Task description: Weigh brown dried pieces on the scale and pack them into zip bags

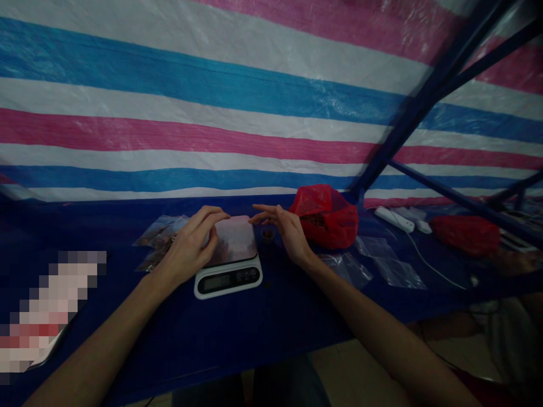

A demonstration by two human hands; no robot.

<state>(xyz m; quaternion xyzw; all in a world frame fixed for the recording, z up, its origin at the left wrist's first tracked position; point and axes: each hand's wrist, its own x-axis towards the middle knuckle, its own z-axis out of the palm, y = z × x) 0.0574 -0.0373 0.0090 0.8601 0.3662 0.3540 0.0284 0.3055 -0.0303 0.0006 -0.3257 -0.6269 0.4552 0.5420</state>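
Note:
A white kitchen scale (229, 282) with a dark display panel sits on the blue table, its flat square weighing plate (235, 240) behind the panel. My left hand (197, 240) hovers at the plate's left edge, thumb and fingers apart, with nothing visible in it. Over on the other side, my right hand (288, 229) is open, fingers stretched toward the plate's right edge. Beside it is a small round cup-like thing (268, 234), too dark to make out fully. A red plastic bag (343, 217) with brown contents stands just right of my right hand.
Clear filled bags (159, 232) lie left of the scale. Flat clear bags (394, 265), a white power strip (394, 219) with a cable and another red bag (466, 234) are at right. Blue metal bars (396, 133) and striped sheeting rise behind. A person sits at far right.

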